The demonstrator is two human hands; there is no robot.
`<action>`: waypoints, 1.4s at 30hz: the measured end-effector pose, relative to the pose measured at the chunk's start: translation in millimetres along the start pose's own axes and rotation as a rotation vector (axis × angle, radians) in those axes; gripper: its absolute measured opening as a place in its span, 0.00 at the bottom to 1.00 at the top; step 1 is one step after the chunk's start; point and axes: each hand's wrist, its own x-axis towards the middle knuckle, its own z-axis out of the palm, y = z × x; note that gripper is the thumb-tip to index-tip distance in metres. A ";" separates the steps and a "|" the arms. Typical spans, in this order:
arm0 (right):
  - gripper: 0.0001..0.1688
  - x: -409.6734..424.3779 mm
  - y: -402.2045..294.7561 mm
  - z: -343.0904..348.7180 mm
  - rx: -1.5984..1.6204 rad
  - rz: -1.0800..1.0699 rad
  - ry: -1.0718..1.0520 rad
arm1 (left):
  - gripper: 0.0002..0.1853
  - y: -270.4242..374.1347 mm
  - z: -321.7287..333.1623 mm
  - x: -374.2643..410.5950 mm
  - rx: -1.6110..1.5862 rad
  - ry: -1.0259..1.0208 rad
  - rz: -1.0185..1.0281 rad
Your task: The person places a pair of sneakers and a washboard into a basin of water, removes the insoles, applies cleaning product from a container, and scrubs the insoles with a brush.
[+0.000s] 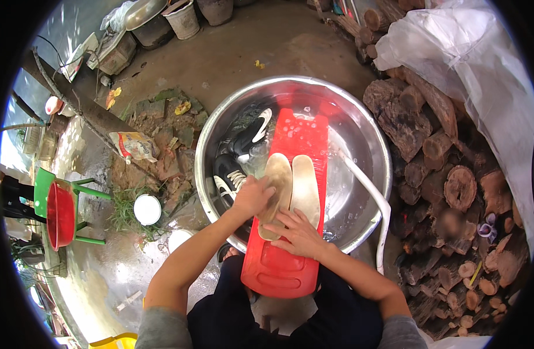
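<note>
Two beige shoe insoles lie side by side on a red plastic washboard (281, 261) that leans across a large metal basin (377, 131). My left hand (251, 196) touches the edge of the left insole (279, 174); whether it grips a thing is hidden under the curled fingers. My right hand (298, 231) rests with spread fingers on the lower ends of the left and right insoles (305, 185). Black-and-white sneakers sit in the basin's water: one shoe (230, 172) near my left hand, another (251, 135) farther up. A white hose (363, 179) hangs over the right rim into the water.
Stacked firewood (437, 148) stands on the right, partly under white plastic sheeting (472, 52). On the left are a green chair (42, 187) with a red basin (61, 216), a white round container (147, 209) and a heap of broken tiles (162, 126). Pots (184, 22) line the back.
</note>
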 end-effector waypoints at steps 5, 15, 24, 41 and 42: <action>0.29 -2.5 9.7 8.5 0.008 -0.057 0.144 | 0.27 35.4 24.3 -3.8 0.427 0.172 0.083; 0.28 -14.0 18.9 18.5 0.136 -0.004 0.028 | 0.28 25.2 34.9 -30.4 0.541 0.207 0.376; 0.30 -9.4 14.1 16.8 0.111 -0.041 0.121 | 0.20 1.3 45.4 72.8 0.537 0.328 0.306; 0.18 -10.1 6.6 4.2 0.263 -0.079 0.288 | 0.26 13.0 49.2 -2.3 0.479 0.161 0.319; 0.17 -14.1 9.0 5.3 0.249 -0.075 0.275 | 0.26 24.2 36.9 -38.6 0.592 0.195 0.553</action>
